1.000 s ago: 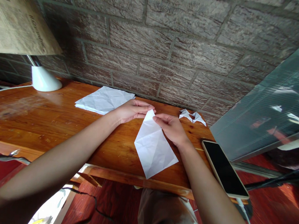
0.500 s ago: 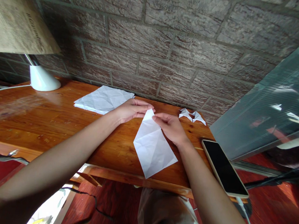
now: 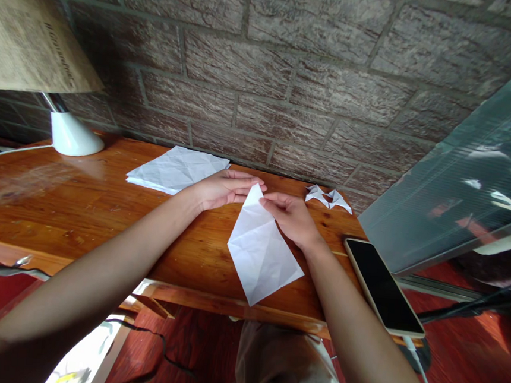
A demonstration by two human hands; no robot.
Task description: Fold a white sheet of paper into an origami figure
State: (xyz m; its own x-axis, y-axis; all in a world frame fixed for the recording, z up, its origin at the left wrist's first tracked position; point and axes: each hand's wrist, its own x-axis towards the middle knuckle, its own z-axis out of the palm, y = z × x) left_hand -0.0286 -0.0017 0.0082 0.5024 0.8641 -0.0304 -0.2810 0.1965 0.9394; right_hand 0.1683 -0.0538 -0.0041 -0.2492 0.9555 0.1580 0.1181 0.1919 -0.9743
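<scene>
Almost nothing has moved since a second ago. Our left hand (image 3: 224, 190) holds the top tip of the folded paper (image 3: 257, 248), and our right hand (image 3: 292, 218) pinches its edge. It is over the worktop (image 3: 79, 212), between the paper pile (image 3: 174, 169) and the phone (image 3: 385, 286).

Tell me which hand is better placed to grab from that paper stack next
Probably left: your left hand is close beside the paper stack, while your right hand is farther off and pinches the white sheet. The left hand is at that sheet's tip too.
</scene>
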